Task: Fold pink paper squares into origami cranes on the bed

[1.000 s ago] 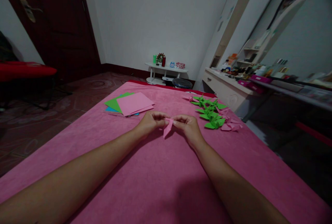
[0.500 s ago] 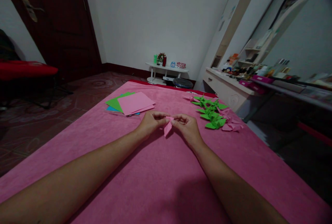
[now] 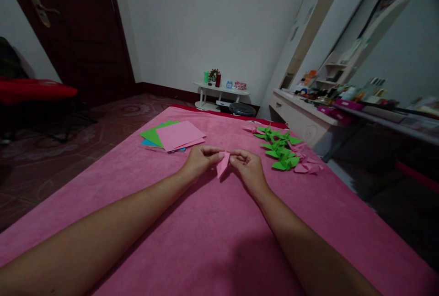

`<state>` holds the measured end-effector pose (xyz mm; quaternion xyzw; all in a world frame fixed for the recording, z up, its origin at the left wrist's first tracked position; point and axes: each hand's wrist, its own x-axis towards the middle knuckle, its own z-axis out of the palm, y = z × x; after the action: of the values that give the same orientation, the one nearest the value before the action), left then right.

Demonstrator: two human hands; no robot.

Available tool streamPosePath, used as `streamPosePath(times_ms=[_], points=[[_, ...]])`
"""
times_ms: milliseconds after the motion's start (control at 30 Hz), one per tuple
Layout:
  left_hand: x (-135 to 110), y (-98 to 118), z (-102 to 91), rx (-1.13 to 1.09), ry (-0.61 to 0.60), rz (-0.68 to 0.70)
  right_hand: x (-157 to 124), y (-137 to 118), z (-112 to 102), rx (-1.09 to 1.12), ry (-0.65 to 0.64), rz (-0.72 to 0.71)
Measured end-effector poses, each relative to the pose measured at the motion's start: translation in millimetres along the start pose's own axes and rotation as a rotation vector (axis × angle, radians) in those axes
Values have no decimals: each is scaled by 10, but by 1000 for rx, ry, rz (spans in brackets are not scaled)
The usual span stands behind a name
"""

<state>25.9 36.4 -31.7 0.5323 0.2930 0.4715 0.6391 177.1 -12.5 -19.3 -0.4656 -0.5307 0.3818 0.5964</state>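
A small folded piece of pink origami paper [image 3: 222,166] is pinched between my two hands, its narrow point directed down toward me. My left hand [image 3: 201,161] grips its upper left side between thumb and fingers. On the upper right edge, my right hand [image 3: 249,166] pinches it with thumb and forefinger, the other fingers curled. Beyond my left hand lie loose square sheets of pink paper [image 3: 181,135], with green paper [image 3: 151,136] and some blue under them. To the right of my right hand, several folded green paper cranes [image 3: 281,153] lie grouped with pink ones [image 3: 307,165].
A pink cloth [image 3: 192,241] covers the table under my forearms. At the right stands a dressing table [image 3: 302,111] crowded with small bottles and boxes. A low white shelf [image 3: 221,88] is against the far wall, and a red chair [image 3: 37,91] is at the left.
My right thumb has shifted slightly to the right along the folded pink paper, showing more of its face. Both hands otherwise stay in place, and the view has moved very slightly.
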Motion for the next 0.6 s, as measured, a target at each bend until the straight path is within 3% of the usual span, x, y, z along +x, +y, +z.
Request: streamPosePath(times_ms=[267,600], points=[[-2,28,21,139,-32,117,14,31,-3,-55,28,-14],[-28,65,48,253,-43,89,1,48,-14,-115,40,-29]])
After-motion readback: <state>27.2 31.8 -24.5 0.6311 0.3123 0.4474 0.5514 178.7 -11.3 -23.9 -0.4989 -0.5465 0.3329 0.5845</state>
